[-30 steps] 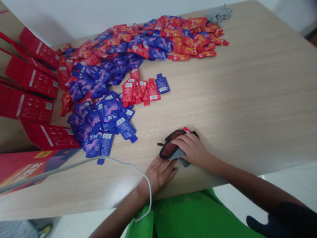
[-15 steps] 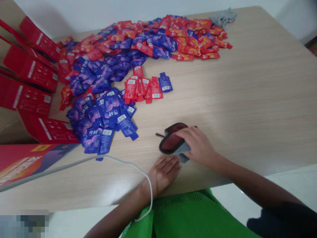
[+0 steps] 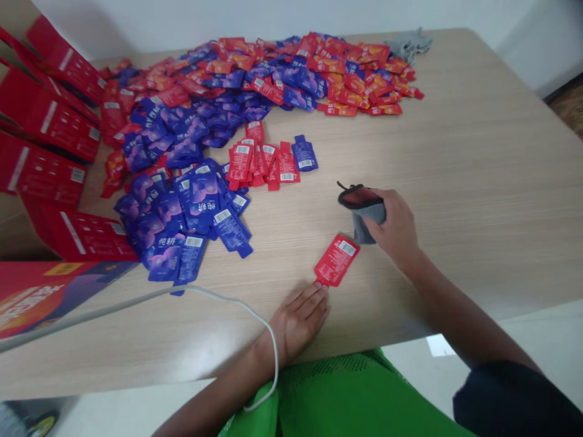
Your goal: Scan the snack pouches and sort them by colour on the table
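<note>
At the left fingers [image 3: 306,297], red sachet [image 3: 337,261], diagonal (neck lower-left).

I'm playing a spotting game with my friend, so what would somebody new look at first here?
Probably the big heap of red, orange and blue packets stretching along the far side of the table. Next might be the lone red packet near the front, with the left hand at its narrow end and the right hand holding a grey cloth near its other end. The bright green garment at the bottom stands out too.
</note>
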`<control>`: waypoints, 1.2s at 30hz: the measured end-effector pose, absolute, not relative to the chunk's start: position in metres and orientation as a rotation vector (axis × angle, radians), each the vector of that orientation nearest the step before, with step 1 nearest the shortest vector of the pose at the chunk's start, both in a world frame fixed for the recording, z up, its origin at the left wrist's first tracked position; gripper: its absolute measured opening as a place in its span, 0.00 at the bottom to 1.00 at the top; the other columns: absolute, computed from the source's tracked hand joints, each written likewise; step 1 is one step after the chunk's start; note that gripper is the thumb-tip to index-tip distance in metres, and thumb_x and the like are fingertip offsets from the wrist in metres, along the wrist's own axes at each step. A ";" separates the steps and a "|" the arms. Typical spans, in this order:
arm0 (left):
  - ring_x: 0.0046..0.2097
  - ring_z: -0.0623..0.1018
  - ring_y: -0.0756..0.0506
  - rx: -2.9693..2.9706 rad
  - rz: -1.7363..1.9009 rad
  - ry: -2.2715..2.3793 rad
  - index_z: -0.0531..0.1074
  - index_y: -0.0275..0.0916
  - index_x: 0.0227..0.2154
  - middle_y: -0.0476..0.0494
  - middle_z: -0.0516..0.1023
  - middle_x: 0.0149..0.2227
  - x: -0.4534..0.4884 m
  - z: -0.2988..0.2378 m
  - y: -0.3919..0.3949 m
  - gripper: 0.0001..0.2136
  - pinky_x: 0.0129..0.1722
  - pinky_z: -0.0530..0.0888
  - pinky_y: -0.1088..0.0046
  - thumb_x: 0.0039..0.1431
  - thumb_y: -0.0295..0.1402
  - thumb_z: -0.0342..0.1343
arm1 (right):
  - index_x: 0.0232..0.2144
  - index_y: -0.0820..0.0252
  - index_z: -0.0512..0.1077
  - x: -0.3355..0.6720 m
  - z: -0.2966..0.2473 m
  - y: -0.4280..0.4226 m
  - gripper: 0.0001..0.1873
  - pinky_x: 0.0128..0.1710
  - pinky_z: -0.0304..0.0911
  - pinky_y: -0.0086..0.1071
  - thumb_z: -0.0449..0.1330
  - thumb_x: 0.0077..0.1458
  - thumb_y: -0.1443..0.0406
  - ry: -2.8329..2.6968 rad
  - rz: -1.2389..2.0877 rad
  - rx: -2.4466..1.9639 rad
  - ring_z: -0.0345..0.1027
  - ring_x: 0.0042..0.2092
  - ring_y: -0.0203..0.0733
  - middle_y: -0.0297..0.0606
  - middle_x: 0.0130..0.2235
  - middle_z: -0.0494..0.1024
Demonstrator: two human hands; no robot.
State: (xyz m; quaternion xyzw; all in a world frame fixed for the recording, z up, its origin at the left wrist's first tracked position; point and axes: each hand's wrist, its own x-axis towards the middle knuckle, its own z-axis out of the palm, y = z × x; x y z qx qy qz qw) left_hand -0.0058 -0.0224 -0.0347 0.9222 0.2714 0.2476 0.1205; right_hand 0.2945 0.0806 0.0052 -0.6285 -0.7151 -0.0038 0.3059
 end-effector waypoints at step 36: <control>0.59 0.80 0.43 2.688 0.718 0.795 0.77 0.35 0.53 0.41 0.81 0.57 -0.008 -0.034 -0.022 0.10 0.54 0.76 0.65 0.73 0.28 0.55 | 0.58 0.60 0.70 0.267 -0.027 0.064 0.26 0.57 0.65 0.48 0.64 0.61 0.57 -2.356 0.133 -1.540 0.71 0.54 0.57 0.48 0.54 0.79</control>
